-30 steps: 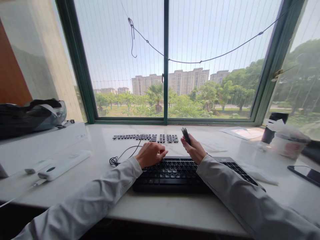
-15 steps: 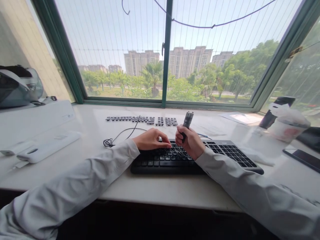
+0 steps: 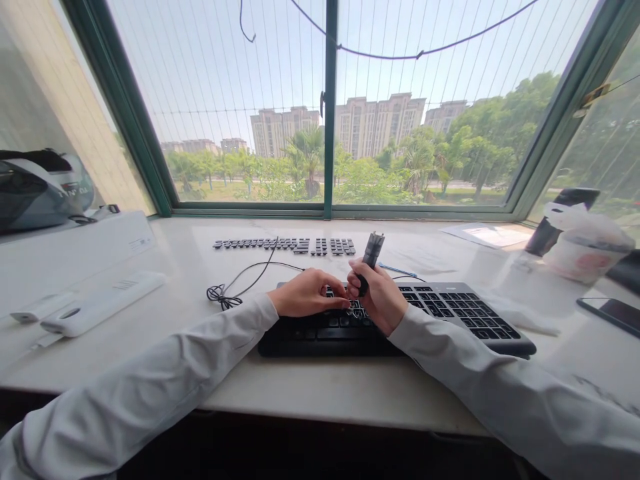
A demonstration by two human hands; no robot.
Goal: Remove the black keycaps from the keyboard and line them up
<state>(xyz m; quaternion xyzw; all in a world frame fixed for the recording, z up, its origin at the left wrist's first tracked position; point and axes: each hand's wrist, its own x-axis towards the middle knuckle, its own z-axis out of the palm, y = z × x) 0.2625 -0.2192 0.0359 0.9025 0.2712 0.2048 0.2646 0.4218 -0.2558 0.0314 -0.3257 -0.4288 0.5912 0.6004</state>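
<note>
A black keyboard (image 3: 450, 313) lies on the white marble sill in front of me. My right hand (image 3: 377, 300) is closed around a dark keycap puller tool (image 3: 371, 253), held upright with its wire end down on the keys. My left hand (image 3: 307, 293) rests on the keys just left of it, fingers curled and pinched near the tool's tip; whether it holds a keycap I cannot make out. Rows of loose black keycaps (image 3: 285, 245) are laid out on the sill behind the keyboard. A black cable (image 3: 235, 283) runs from the keyboard to a small coil at the left.
A white power strip (image 3: 100, 305) and a white box (image 3: 75, 247) with a dark bag (image 3: 35, 190) on it sit at the left. At the right are a white plastic bag (image 3: 580, 243), a black cup (image 3: 555, 223), paper (image 3: 483, 235) and a phone (image 3: 607, 313).
My right hand has brought the tool from above the keys down onto the keyboard beside my left hand. The view has tilted down and closer.
</note>
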